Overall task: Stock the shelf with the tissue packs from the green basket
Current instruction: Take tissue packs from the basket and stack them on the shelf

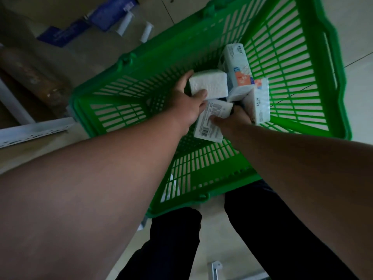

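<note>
The green basket (302, 63) stands on the floor below me with several white tissue packs in it. My left hand (185, 102) grips a plain white tissue pack (210, 83) from its left end, thumb on its near face. My right hand (232, 122) holds a pack with a printed label and barcode (210, 126), thumb pressed on the label. Two more packs lie further in: one with an orange and blue print (238, 65) and one standing at the right (260, 102).
A white shelf rail (34, 130) and a brown shelf board (30, 73) lie at the left. Blue packages (109, 15) and white tubes (125, 23) sit on the floor beyond the basket. My dark trouser legs (175, 239) are below the basket's near rim.
</note>
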